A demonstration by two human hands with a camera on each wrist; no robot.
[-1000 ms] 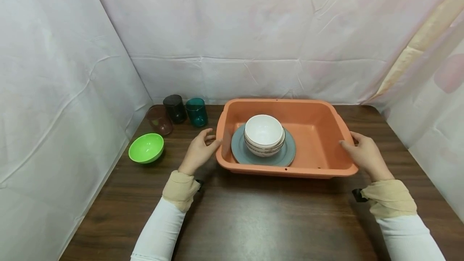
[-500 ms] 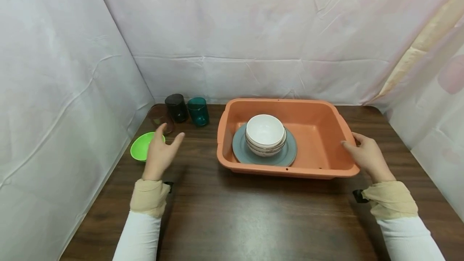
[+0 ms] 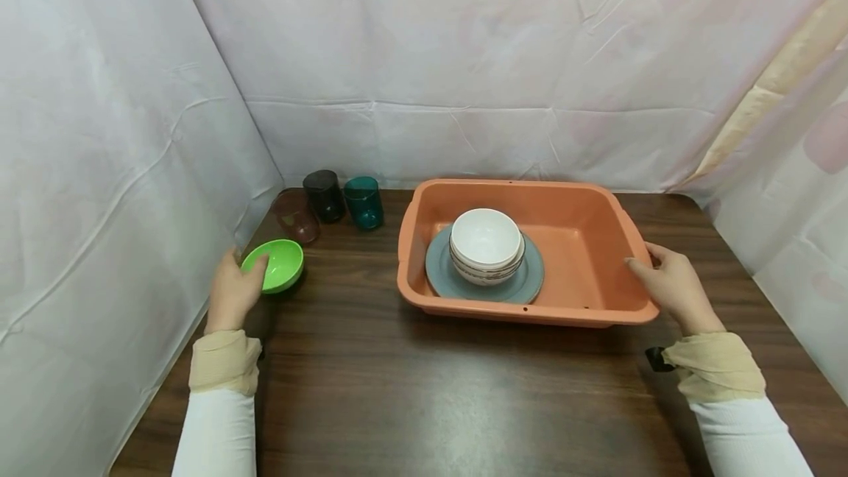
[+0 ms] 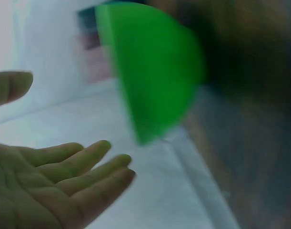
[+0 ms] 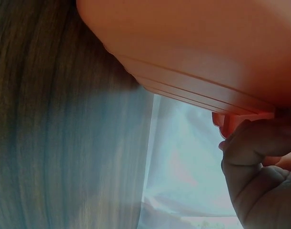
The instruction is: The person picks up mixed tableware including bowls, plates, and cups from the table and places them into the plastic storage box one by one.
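My left hand (image 3: 235, 291) is at the left side of a small green bowl (image 3: 285, 265), its thumb over the near rim in the head view. In the left wrist view the bowl (image 4: 157, 71) looks blurred, and the spread fingers and raised thumb of the hand (image 4: 64, 181) stand apart from it. On the right, my right hand (image 3: 672, 287) grips the side rim of an orange plastic basin (image 3: 570, 256); curled fingers show under that rim in the right wrist view. Inside the basin, a stack of white bowls (image 3: 486, 238) sits on grey-blue plates (image 3: 439, 271).
Behind the green bowl stand a pinkish clear cup (image 3: 296, 218), a dark cup (image 3: 324, 197) and a teal cup (image 3: 364, 203). White cloth (image 3: 424, 43) hangs around the back and sides of the dark wooden table (image 3: 411, 381).
My left hand has left the basin's left rim and swung left across the table to the far side of the green bowl. The right hand keeps its grip on the basin.
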